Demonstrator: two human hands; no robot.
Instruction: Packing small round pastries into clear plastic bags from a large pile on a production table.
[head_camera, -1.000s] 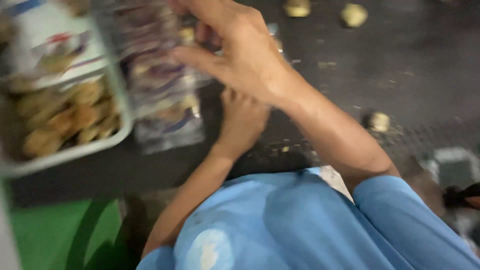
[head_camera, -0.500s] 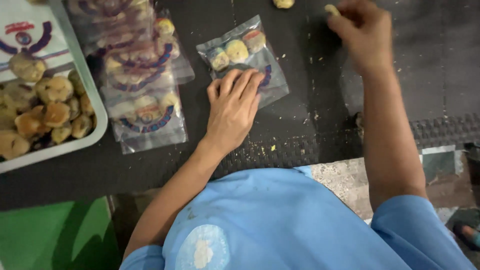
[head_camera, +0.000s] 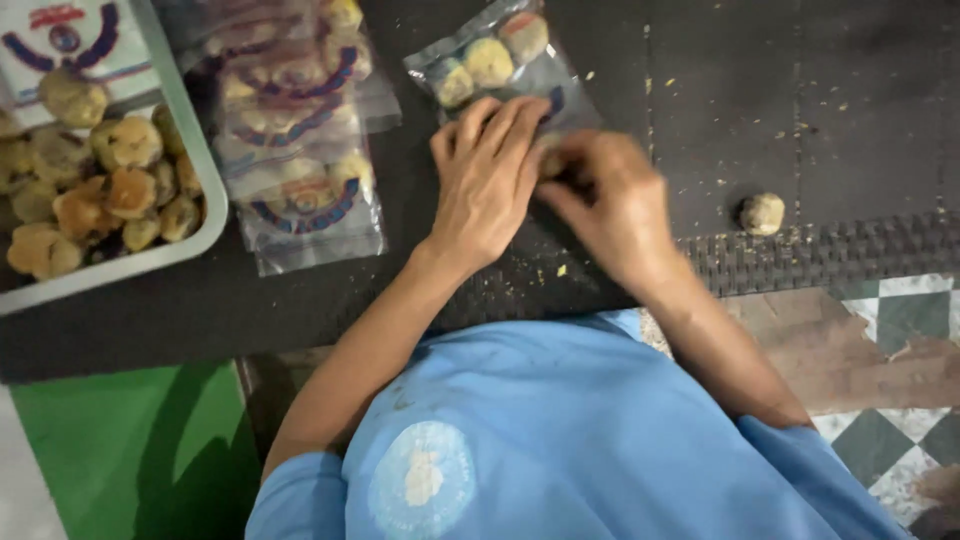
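On the dark mat (head_camera: 820, 110), which carries everything, crumbs are scattered across the right half and along the woven near edge. Beyond that edge: a green surface (head_camera: 120, 450) at lower left and checkered floor tiles (head_camera: 900, 380) at lower right.

At the left edge of the mat sits a grey tray (head_camera: 205, 215) holding loose golden-brown cookies (head_camera: 110, 190), piled unevenly, plus a printed white packet at its far end. Just beside the tray, toward the middle, filled clear bags lie overlapping in a stack (head_camera: 300, 160); presumably set there out of the way once packed.

The open bag (head_camera: 500, 65) lies flat near the far edge at the centre, three cookies visible inside at its far end, mouth toward the person.

Left hand (head_camera: 485, 185): palm down on the near part of the bag, fingers straight and close together, pressing it flat. Judged to be pinning the bag so the mouth stays put.

Right hand (head_camera: 605, 200): touching the left at the bag's mouth, fingers curled together, tips apparently pinched on a small pale piece; cannot tell whether that is a cookie or the bag's edge.

One stray cookie (head_camera: 763, 213) rests alone near the right part of the near edge, well apart from both hands.
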